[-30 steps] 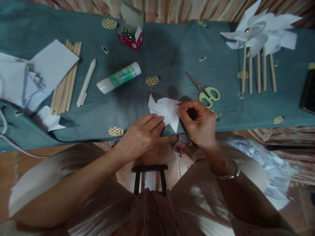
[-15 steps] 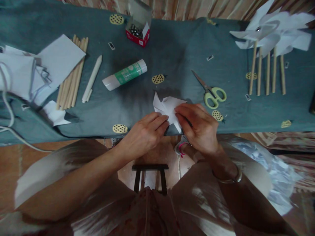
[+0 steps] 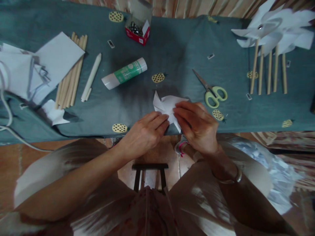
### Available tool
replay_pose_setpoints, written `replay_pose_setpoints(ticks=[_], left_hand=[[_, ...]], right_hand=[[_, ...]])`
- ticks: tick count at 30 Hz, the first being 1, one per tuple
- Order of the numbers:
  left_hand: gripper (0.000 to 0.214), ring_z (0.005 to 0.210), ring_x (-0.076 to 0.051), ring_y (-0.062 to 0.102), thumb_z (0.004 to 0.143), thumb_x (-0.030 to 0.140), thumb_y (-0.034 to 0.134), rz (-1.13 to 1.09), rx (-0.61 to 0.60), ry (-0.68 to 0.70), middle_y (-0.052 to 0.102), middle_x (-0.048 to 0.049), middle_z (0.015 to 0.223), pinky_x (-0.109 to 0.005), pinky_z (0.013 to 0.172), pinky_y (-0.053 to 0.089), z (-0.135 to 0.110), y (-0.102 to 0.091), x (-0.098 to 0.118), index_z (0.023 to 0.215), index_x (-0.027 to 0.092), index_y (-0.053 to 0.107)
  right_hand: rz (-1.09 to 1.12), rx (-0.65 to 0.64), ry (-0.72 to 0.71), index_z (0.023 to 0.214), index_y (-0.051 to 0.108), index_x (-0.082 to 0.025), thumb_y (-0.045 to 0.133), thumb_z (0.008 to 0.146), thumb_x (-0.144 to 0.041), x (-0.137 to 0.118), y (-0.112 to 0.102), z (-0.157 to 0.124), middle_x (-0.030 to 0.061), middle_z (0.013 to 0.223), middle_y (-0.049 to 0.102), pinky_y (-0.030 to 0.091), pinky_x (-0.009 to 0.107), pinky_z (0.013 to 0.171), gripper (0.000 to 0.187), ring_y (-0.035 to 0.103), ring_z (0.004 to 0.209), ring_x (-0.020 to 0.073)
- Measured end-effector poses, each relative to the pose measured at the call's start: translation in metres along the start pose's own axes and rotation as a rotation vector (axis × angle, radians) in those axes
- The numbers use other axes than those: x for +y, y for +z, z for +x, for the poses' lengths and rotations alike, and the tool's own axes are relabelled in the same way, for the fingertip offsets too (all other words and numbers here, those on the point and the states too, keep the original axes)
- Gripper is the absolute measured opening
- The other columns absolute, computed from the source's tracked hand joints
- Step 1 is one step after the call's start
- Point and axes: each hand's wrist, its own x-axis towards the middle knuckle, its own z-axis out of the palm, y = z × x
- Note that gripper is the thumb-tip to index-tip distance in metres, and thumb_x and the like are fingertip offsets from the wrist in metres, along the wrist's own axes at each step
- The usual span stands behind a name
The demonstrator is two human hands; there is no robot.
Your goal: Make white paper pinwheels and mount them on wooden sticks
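A white folded paper piece (image 3: 165, 104) lies near the front edge of the teal-covered table (image 3: 172, 52). My left hand (image 3: 145, 131) rests with fingers stretched flat, its fingertips pressing the paper's near left part. My right hand (image 3: 197, 126) lies over the paper's right side, fingers extended and pressing it down. A bangle shows on my right wrist. Green-handled scissors (image 3: 212, 92) lie just right of the paper, and a green-labelled glue stick (image 3: 124, 73) lies on its side to the upper left.
Finished paper pinwheels (image 3: 273, 29) on wooden sticks lie at the far right. Loose wooden sticks (image 3: 70, 82), white paper sheets (image 3: 44, 62) and a white stick-shaped tool (image 3: 91, 78) lie at the left. A red box of metal pins (image 3: 137, 31) stands at the back. A dark stool (image 3: 149, 175) is below.
My right hand has gone from pinching the paper's right flap with curled fingers to lying flat over it. The left hand has stayed pressed on the paper.
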Motion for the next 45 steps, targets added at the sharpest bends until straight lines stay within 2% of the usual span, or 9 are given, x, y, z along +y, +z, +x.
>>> replay_pose_setpoints(ticks=[6,12,17,24,30,35,45], left_hand=[[0.021,0.103,-0.023,0.066,0.097,0.014,0.055,0.017,0.043,0.022,0.071,-0.0141,0.117,-0.034,0.092,0.059,0.0006,-0.0001,0.0002,0.11,0.005,0.067],[0.021,0.102,-0.022,0.065,0.096,0.015,0.056,0.027,0.027,0.02,0.071,-0.0125,0.118,-0.033,0.092,0.058,0.0004,-0.0003,-0.0003,0.111,0.005,0.067],[0.021,0.102,-0.022,0.066,0.097,0.016,0.055,0.027,0.022,0.018,0.071,-0.0131,0.118,-0.034,0.093,0.058,0.0002,-0.0008,0.0002,0.112,0.006,0.067],[0.021,0.105,-0.022,0.065,0.097,0.014,0.054,-0.009,-0.004,0.006,0.07,-0.0147,0.12,-0.036,0.093,0.058,0.0004,-0.0002,-0.0006,0.112,0.007,0.066],[0.021,0.104,-0.022,0.065,0.098,0.015,0.053,-0.005,-0.009,0.007,0.07,-0.0139,0.119,-0.035,0.092,0.058,-0.0001,0.0002,-0.0012,0.112,0.007,0.066],[0.022,0.106,-0.023,0.065,0.097,0.014,0.053,-0.048,-0.019,0.007,0.069,-0.0156,0.12,-0.037,0.092,0.057,-0.0002,-0.0005,-0.0011,0.114,0.007,0.066],[0.021,0.102,-0.022,0.065,0.098,0.015,0.052,0.011,-0.002,0.017,0.07,-0.0134,0.119,-0.034,0.091,0.058,0.0016,-0.0006,-0.0004,0.112,0.006,0.066]], right_hand=[[-0.116,0.026,-0.057,0.098,0.074,-0.019,0.057,0.094,-0.012,0.0026,0.005,-0.0004,0.0081,0.104,0.076,0.059,0.038,0.084,0.018,0.068,0.092,0.0207],[-0.226,0.016,-0.189,0.1,0.072,-0.011,0.059,0.092,-0.009,0.0043,0.0085,-0.0016,0.0117,0.103,0.076,0.059,0.035,0.083,0.015,0.066,0.09,0.0213],[-0.245,-0.011,-0.172,0.101,0.072,-0.015,0.056,0.094,-0.012,0.0035,0.0073,-0.003,0.0096,0.105,0.076,0.058,0.035,0.085,0.017,0.065,0.091,0.0211],[-0.231,-0.022,-0.194,0.102,0.071,-0.011,0.057,0.093,-0.01,0.0017,0.0064,-0.0023,0.0132,0.103,0.076,0.058,0.036,0.084,0.017,0.065,0.092,0.0225],[-0.279,-0.048,-0.185,0.102,0.072,-0.014,0.056,0.094,-0.012,0.0015,0.0058,-0.0038,0.0086,0.104,0.076,0.057,0.034,0.087,0.018,0.065,0.094,0.0216],[-0.268,-0.06,-0.189,0.1,0.073,-0.008,0.058,0.093,-0.009,-0.0005,0.0043,-0.0029,0.0127,0.101,0.076,0.056,0.033,0.086,0.017,0.064,0.092,0.023],[-0.214,-0.066,-0.182,0.1,0.071,-0.007,0.059,0.091,-0.007,-0.0013,0.0049,-0.0028,0.0145,0.101,0.075,0.055,0.035,0.084,0.015,0.064,0.092,0.0234]])
